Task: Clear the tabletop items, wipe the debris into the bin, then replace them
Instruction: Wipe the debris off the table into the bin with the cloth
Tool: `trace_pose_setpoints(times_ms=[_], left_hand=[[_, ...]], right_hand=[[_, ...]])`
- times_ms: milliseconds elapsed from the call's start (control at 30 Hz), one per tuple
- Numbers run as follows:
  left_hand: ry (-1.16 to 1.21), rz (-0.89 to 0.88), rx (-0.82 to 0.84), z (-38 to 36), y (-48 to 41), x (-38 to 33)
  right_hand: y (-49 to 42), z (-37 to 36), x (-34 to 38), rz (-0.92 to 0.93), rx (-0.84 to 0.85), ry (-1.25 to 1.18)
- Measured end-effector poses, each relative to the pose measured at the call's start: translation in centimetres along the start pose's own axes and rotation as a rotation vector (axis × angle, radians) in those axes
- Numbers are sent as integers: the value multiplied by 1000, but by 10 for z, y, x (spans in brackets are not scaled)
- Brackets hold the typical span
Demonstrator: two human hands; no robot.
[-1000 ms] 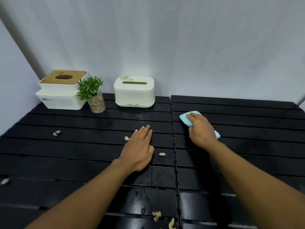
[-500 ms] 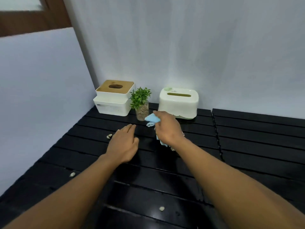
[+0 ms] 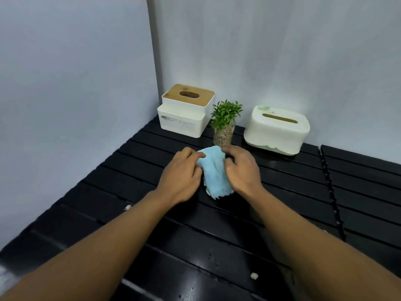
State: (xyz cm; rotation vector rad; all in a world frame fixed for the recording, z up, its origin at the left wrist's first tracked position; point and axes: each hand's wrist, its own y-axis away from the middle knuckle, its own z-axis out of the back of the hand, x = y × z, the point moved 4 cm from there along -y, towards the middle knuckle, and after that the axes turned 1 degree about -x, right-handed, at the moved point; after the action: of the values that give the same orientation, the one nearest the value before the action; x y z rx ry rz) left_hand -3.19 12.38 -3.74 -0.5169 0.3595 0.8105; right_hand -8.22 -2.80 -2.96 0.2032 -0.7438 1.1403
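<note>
A light blue cloth point(image 3: 213, 171) lies bunched on the black slatted tabletop point(image 3: 293, 203), just in front of the small plant. My left hand point(image 3: 181, 175) grips its left side and my right hand point(image 3: 242, 169) grips its right side. At the back stand a white tissue box with a wooden lid point(image 3: 185, 110), a green plant in a glass jar point(image 3: 224, 123) and a white rounded tissue box with a green base point(image 3: 276, 130). Pale debris crumbs lie at the left point(image 3: 128, 207) and at the near right point(image 3: 254, 276).
White walls close the table at the left and back, meeting in a corner behind the wooden-lid box. A vertical seam with small bumps point(image 3: 331, 192) splits the tabletop on the right. Water drops glisten on the near slats.
The view swung left toward the corner. My right hand carried the cloth from the middle right over to the plant, and my left hand rose off the table and took hold of the cloth.
</note>
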Motion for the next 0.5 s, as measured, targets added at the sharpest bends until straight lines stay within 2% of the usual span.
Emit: trace_pose_setpoints(times_ms=[133, 267, 333, 500], left_hand=[[-156, 187, 155, -40, -18, -37], [-322, 263, 234, -62, -28, -52], [-347, 234, 226, -61, -32, -55], [-388, -25, 147, -17, -44, -37]], right_hand=[[8, 17, -26, 63, 44, 106], [12, 22, -38, 94, 24, 126], [14, 20, -41, 86, 12, 121], [18, 16, -39, 92, 22, 139]])
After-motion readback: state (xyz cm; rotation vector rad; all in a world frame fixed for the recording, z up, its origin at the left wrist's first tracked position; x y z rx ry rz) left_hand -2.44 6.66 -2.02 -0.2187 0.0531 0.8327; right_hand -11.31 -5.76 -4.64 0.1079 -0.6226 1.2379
